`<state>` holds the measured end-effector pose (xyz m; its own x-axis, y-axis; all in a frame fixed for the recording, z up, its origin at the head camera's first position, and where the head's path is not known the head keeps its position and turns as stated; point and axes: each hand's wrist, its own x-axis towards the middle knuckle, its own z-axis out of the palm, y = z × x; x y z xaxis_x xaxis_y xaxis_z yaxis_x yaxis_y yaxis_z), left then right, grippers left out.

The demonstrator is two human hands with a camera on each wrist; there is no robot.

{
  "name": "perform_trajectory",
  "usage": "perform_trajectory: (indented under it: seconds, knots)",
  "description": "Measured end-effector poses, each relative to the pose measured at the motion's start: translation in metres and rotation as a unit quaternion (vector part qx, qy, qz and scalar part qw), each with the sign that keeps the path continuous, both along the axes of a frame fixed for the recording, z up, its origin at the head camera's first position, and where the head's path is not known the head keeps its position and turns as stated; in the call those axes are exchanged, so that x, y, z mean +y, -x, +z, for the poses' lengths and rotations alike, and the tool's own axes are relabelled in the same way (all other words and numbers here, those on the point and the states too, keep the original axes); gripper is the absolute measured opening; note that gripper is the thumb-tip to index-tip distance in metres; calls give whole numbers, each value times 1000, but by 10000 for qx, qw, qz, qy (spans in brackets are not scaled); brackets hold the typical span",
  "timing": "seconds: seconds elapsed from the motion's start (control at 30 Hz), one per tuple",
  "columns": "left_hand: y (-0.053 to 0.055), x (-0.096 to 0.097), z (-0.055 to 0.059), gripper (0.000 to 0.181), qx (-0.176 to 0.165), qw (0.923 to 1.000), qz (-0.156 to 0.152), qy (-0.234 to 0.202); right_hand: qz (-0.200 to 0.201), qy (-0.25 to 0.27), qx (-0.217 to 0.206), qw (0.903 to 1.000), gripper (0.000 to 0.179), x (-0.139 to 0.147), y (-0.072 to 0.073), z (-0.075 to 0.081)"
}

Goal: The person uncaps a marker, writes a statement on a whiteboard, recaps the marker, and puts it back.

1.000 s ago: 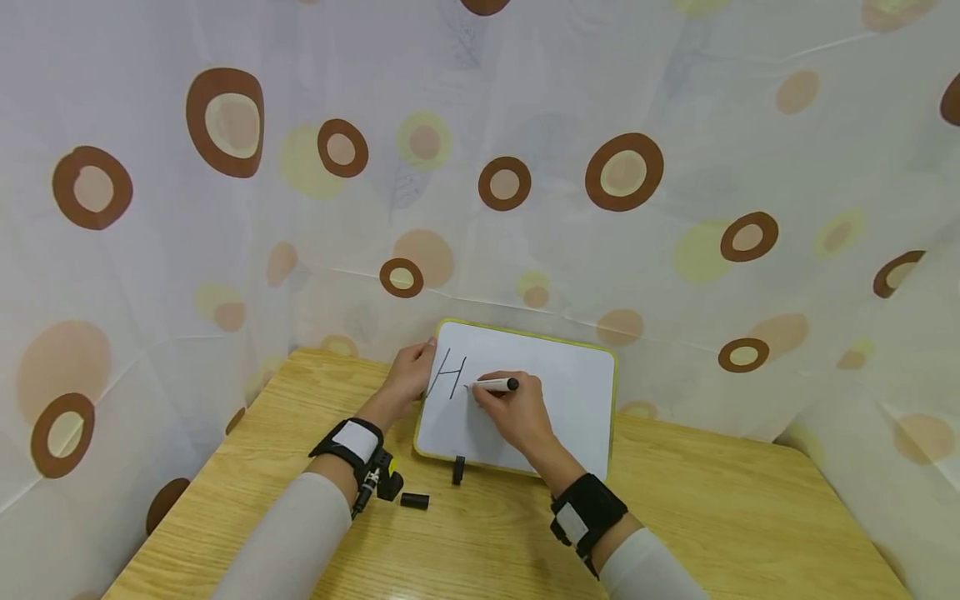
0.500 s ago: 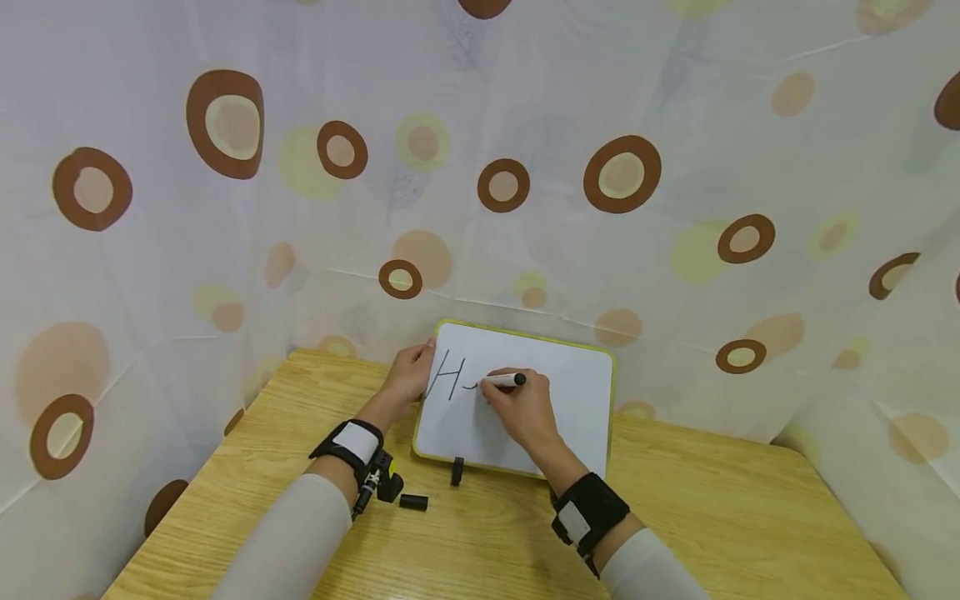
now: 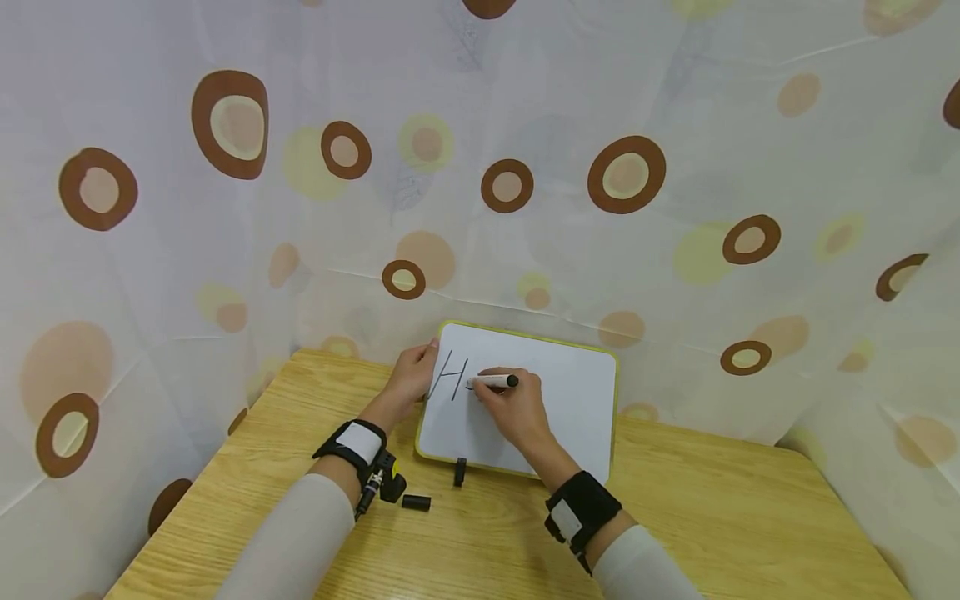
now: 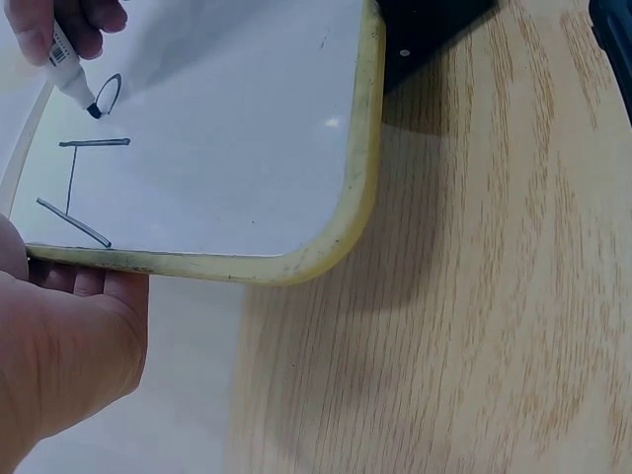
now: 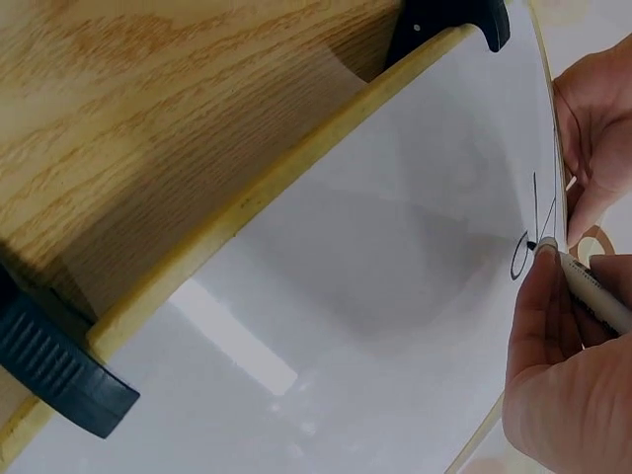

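Pinching marker (image 3: 497, 381) in right hand (image 3: 522, 408) beside the H (image 3: 451, 374), and holding board (image 3: 566, 404) by its edge (image 4: 202, 265) with left hand (image 3: 410, 373).

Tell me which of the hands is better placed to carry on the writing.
Probably the right hand: it grips the marker, with its tip at the rounded stroke beside the H, while the left hand holds the edge of the whiteboard.

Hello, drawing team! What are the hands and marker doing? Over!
Right hand grips marker, tip at curved stroke beside H. Left hand holds whiteboard by its edge. Small black cylinder on table, out of the way.
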<state>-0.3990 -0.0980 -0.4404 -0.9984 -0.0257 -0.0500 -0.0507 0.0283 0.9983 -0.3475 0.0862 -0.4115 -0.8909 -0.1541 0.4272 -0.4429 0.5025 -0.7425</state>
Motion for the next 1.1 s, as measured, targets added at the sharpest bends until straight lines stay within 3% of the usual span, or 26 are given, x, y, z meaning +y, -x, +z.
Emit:
perform_trajectory:
  seconds: [0.2, 0.6, 1.1]
  knots:
    - [0, 1, 0, 48, -26, 10000, -8, 51, 76, -401, -88, 9991, 11, 0, -8, -1]
    - [-1, 0, 0, 48, -70, 9999, -86, 75, -18, -438, -431, 9981, 7, 9, -14, 0]
    - [-3, 0, 4, 49, -136, 9998, -121, 93, -242, 112, -312, 9992, 11, 32, -15, 8]
